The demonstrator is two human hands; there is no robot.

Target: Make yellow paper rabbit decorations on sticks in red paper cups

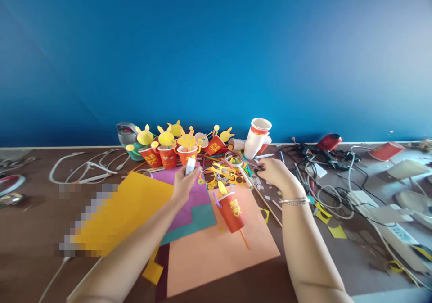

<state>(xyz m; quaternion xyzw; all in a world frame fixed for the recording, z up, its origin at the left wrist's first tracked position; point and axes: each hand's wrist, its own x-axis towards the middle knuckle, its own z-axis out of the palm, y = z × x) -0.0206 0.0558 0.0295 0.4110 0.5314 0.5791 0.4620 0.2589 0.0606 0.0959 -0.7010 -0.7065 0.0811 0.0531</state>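
Salmon-coloured paper sheet [216, 253] lies in front on the brown table [30, 231], and on its upper part rests a red paper cup with a yellow printed sign [233, 212], lying on its side with a thin stick coming out from its lower end. From my remote view, the left hand [184, 185] is raised a little over the purple paper sheet [195, 195], and its fingers are closed around a small white tube [191, 165], which stands nearly upright above the knuckles. The right hand [275, 172] is lowered to the table just right of the yellow paper cut-outs [222, 174]; its fingertips are bent down on a small dark object [259, 168], but I cannot tell if they pinch it or only touch it. Left of the purple sheet lies a large yellow paper sheet [135, 204], and a teal paper piece [199, 222] shows between purple and salmon. Behind the hands, near the blue wall [216, 46], stand a row of red cups with yellow animal heads [168, 152] and a stack of white paper cups [256, 138]
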